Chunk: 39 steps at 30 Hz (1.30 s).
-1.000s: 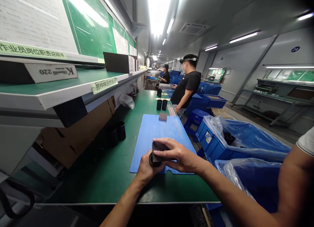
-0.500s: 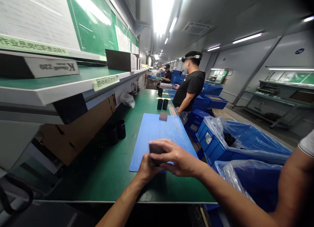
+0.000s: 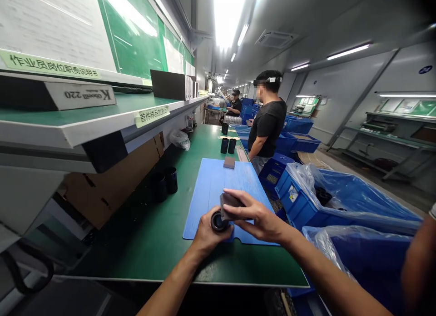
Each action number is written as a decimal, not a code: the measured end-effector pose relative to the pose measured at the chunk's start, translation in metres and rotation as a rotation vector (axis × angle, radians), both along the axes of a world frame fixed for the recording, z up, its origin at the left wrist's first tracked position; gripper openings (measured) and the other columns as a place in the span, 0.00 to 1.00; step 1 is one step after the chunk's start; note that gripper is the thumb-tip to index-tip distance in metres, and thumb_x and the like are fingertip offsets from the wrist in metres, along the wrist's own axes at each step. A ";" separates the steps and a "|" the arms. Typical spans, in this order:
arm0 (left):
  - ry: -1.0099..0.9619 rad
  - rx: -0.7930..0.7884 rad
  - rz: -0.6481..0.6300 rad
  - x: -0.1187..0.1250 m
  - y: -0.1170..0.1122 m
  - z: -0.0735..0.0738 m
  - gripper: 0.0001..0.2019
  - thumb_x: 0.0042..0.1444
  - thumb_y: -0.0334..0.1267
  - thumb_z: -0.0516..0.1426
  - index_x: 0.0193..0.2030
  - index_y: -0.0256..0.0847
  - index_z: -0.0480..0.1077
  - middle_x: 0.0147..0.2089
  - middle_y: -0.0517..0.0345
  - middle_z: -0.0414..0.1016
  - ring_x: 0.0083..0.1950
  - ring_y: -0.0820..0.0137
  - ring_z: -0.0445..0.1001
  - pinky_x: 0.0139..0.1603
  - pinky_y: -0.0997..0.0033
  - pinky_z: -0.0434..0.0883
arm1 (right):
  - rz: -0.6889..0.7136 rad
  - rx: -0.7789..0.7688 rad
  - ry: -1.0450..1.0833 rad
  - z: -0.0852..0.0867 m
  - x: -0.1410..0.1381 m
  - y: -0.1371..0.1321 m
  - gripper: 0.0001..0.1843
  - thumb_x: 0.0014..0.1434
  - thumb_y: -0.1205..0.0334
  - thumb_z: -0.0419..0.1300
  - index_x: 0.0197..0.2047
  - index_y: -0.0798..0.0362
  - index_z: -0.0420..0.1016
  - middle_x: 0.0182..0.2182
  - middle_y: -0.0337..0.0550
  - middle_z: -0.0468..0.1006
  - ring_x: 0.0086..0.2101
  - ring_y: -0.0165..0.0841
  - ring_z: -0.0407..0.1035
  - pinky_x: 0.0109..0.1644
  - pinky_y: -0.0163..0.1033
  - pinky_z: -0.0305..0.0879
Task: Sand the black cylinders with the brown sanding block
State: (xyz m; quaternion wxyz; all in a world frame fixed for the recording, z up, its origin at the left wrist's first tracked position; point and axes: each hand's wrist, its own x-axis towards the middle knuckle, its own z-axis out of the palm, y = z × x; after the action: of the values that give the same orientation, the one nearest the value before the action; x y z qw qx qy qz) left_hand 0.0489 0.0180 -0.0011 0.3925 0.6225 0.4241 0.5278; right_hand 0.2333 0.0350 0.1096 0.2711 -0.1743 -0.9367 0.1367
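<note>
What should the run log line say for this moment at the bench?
Left hand: grips black cylinder | Right hand: holds dark block against it | Below: blue mat on green workbench

Forward of the right hand (image 3: 255, 216), a brown block (image 3: 229, 163) sits on the blue mat (image 3: 218, 184); a plastic-lined blue crate (image 3: 296, 202) stands past the right edge of the worktop (image 3: 153, 225).
</note>
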 end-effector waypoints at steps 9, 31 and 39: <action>0.051 -0.014 0.002 0.002 0.001 -0.001 0.17 0.46 0.38 0.67 0.44 0.38 0.74 0.35 0.59 0.79 0.36 0.65 0.77 0.37 0.70 0.74 | 0.013 0.069 -0.063 0.007 0.001 -0.002 0.25 0.67 0.68 0.58 0.66 0.47 0.67 0.69 0.54 0.59 0.66 0.41 0.56 0.67 0.52 0.60; 0.073 -0.015 0.039 0.005 0.003 -0.009 0.14 0.42 0.35 0.68 0.38 0.36 0.76 0.32 0.58 0.80 0.34 0.66 0.77 0.32 0.72 0.74 | 0.026 0.218 -0.171 0.015 -0.004 -0.010 0.23 0.66 0.64 0.60 0.63 0.46 0.70 0.67 0.49 0.65 0.64 0.42 0.59 0.70 0.58 0.51; 0.064 0.054 0.019 0.007 0.002 -0.004 0.20 0.42 0.38 0.68 0.44 0.38 0.75 0.42 0.53 0.82 0.43 0.59 0.80 0.40 0.67 0.76 | -0.009 0.289 -0.292 0.018 0.006 -0.023 0.19 0.66 0.65 0.57 0.60 0.47 0.73 0.66 0.46 0.66 0.63 0.43 0.59 0.65 0.54 0.59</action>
State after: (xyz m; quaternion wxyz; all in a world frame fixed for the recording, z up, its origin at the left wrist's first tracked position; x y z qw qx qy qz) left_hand 0.0557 0.0195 -0.0052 0.3568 0.6451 0.4281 0.5227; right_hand 0.2389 0.0122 0.1281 0.1552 -0.1557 -0.9752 -0.0270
